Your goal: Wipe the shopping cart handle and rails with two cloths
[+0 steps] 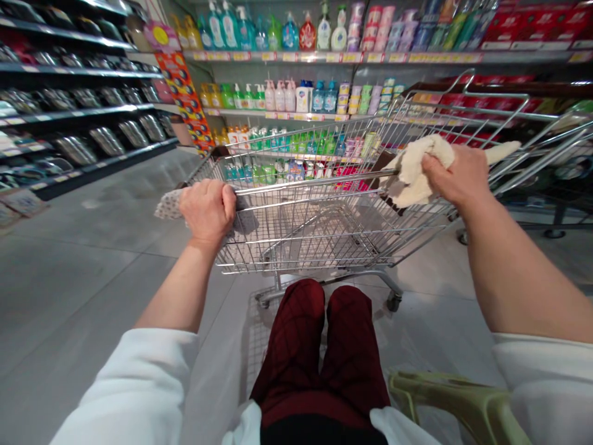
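My left hand grips a grey dotted cloth against the near left corner of a wire shopping cart. The cloth bunches out on both sides of my fist and wraps the cart's rim. Further along, my right hand presses a cream terry towel onto the cart's right rim, with a towel end trailing past my fingers. The cart's wire basket holds nothing that I can see. Its wheeled base stands just in front of my dark red trousers.
Shelves of bottled soaps and detergents rise ahead, and steel cookware shelves run along the left. Another wire cart stands at the right. A green plastic seat sits low at the right on the grey tile floor.
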The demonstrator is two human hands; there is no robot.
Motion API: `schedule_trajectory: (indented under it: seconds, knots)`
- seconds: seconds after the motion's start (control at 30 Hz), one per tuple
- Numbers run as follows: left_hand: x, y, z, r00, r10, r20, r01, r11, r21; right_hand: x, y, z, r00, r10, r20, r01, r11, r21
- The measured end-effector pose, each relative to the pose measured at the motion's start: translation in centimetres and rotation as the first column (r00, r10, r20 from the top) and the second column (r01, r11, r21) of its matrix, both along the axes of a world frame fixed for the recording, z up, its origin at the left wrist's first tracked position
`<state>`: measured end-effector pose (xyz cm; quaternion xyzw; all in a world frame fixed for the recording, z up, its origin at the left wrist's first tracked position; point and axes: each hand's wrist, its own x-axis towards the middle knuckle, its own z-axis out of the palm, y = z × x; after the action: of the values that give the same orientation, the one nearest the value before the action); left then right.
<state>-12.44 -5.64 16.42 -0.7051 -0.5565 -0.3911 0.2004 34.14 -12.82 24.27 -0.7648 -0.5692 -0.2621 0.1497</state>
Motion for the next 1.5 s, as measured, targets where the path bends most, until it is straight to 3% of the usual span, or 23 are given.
schedule_trajectory:
  seconds: [0.2, 0.33, 0.47, 0.77, 0.87, 1.03, 1.1, 1.2, 1.5]
  knots:
    - [0.3, 0.1, -0.1, 0.999, 0.016, 0.03, -0.016, 1.0, 0.006, 6.4, 0.0, 0.9, 0.95, -0.292, -0.114, 0.29, 0.956, -0.033]
    - [0.5, 0.2, -0.2, 0.997, 0.07, -0.016, -0.069, 0.996, 0.058, 7.2, 0.3, 0.9, 0.923, -0.339, -0.183, 0.342, 0.94, -0.016]
    - [1.1, 0.5, -0.2, 0.995, 0.083, 0.047, -0.086, 0.993, 0.081, 4.6, 0.7, 0.4, 0.957, -0.279, -0.084, 0.28, 0.96, -0.001]
    - [3.2, -0.5, 0.4, 0.99, 0.077, 0.116, -0.084, 0.995, 0.058, -6.2, 1.1, -0.9, 0.995, 0.094, 0.015, -0.094, 0.995, 0.033]
    - [6.0, -1.2, 0.9, 0.993, 0.015, 0.121, -0.021, 0.998, 0.052, -10.4, 1.5, -1.3, 0.977, 0.212, -0.01, -0.211, 0.976, 0.055]
    - [13.2, -2.4, 1.6, 0.981, -0.139, 0.138, 0.138, 0.99, 0.013, -16.2, 2.2, -1.7, 0.935, 0.355, -0.008, -0.354, 0.933, 0.065]
    - [15.2, -2.6, 1.7, 0.972, -0.183, 0.144, 0.183, 0.983, 0.012, -17.3, 2.3, -1.7, 0.931, 0.365, -0.005, -0.365, 0.93, 0.051]
    - [16.2, -2.4, 1.5, 0.973, -0.201, 0.11, 0.199, 0.979, 0.033, -17.5, 2.4, -1.7, 0.929, 0.37, -0.005, -0.37, 0.929, 0.027]
    - [13.3, -1.5, 1.5, 0.981, -0.178, -0.075, 0.184, 0.979, 0.083, -16.6, 2.2, -1.8, 0.912, 0.411, 0.013, -0.411, 0.911, 0.03]
